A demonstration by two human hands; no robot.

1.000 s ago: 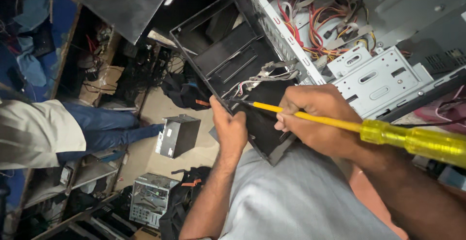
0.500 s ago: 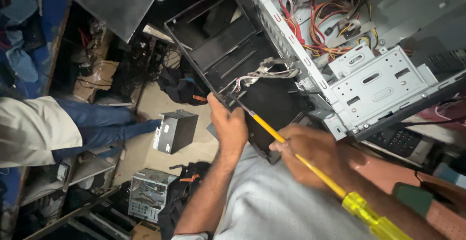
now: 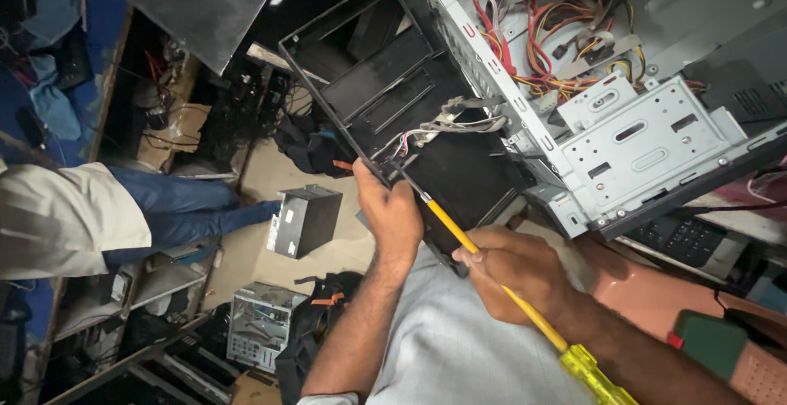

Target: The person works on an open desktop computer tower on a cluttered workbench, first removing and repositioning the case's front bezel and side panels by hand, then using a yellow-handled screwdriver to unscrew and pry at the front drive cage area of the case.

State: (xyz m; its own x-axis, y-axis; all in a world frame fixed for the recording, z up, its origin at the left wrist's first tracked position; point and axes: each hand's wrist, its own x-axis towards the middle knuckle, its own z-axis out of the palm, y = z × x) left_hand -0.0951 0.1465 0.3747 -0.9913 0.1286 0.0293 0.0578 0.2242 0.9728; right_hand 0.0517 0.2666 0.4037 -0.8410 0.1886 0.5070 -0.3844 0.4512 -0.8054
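Right hand (image 3: 512,270) grips slim, seemingly metal-shafted screwdriver (image 3: 492,270)

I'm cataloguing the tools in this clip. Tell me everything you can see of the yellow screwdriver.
The screwdriver is long, with a thin shaft sheathed in yellow and a clear yellow plastic-looking handle at the lower right, partly cut off by the picture's edge. It lies on a slant, its tip up and left at the edge of the black front panel of the computer case. The right hand is wrapped around the shaft at its middle; the left hand grips the panel edge beside the tip.
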